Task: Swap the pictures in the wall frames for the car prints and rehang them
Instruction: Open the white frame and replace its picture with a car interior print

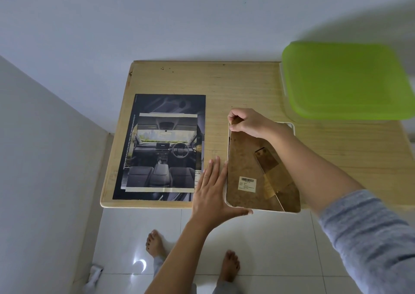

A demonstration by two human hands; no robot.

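Note:
A white picture frame (226, 200) lies face down at the front edge of the wooden table (247, 85). Its brown backing board (244, 159) faces up, with a fold-out stand (268, 162) and a barcode label (247, 183) on it. My right hand (247, 122) pinches the far left corner of the backing board. My left hand (212, 189) lies flat with straight fingers against the frame's left side, thumb along its near edge. Car interior prints (162, 150) lie stacked to the left, a smaller one on a larger dark one.
A green plastic lid or tray (345, 80) sits at the table's far right. White walls close in behind and to the left. My bare feet (155, 243) stand on white floor tiles below the table edge, near a small white object (95, 273) by the left wall.

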